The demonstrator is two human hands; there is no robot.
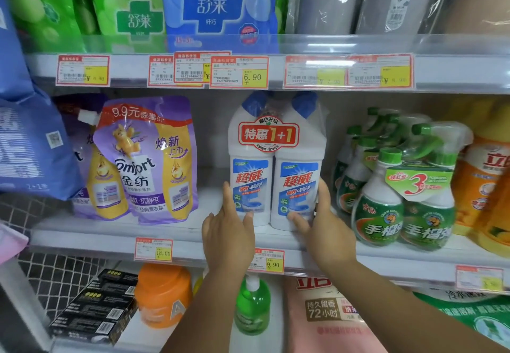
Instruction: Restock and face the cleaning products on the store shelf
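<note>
A shrink-wrapped twin pack of white toilet-cleaner bottles [276, 159] with blue caps and a red "1+1" sticker stands upright on the middle shelf [193, 245], label facing out. My left hand [227, 228] lies against the pack's lower left side, fingers straight and pointing up, thumb on the front. On the lower right side my right hand [327, 223] presses in the same way, its thumb across the right bottle's front. The pack sits between both palms.
Purple Comfort softener pouches [146, 159] stand to the left of the pack and green spray-bottle packs [400, 187] to the right, then orange detergent bottles [485, 187]. A blue bag [27, 145] hangs far left. Below are an orange tub [162, 294] and a green pump bottle [252, 308].
</note>
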